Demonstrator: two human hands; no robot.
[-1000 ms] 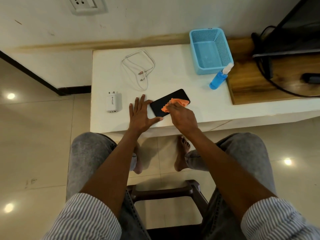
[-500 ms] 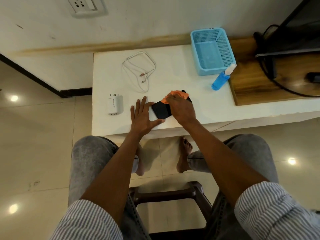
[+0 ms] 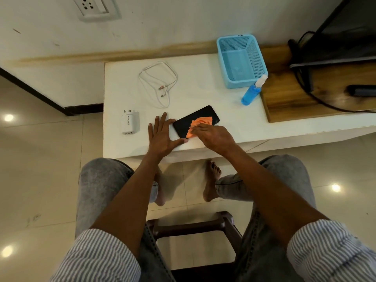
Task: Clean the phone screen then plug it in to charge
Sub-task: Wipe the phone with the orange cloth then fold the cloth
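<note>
Two hands at work on a black phone point(image 3: 191, 121) lying flat near the front edge of the white surface point(image 3: 203, 94).

Left hand point(image 3: 161, 135), grip released, lies flat with fingers spread, its thumb along the phone's near edge at the 9 o'clock end. Right hand point(image 3: 211, 135) grasps an orange cloth point(image 3: 198, 127) and presses it onto the screen. At 12 o'clock from the phone lies a coiled white cable point(image 3: 158, 82); at 9 o'clock, beyond the left hand, a white charger point(image 3: 130, 123); at 2 o'clock, a blue spray bottle point(image 3: 251, 94) just beside a blue basket point(image 3: 254, 58). A wall socket point(image 3: 93, 7) sits at 11 o'clock.
</note>
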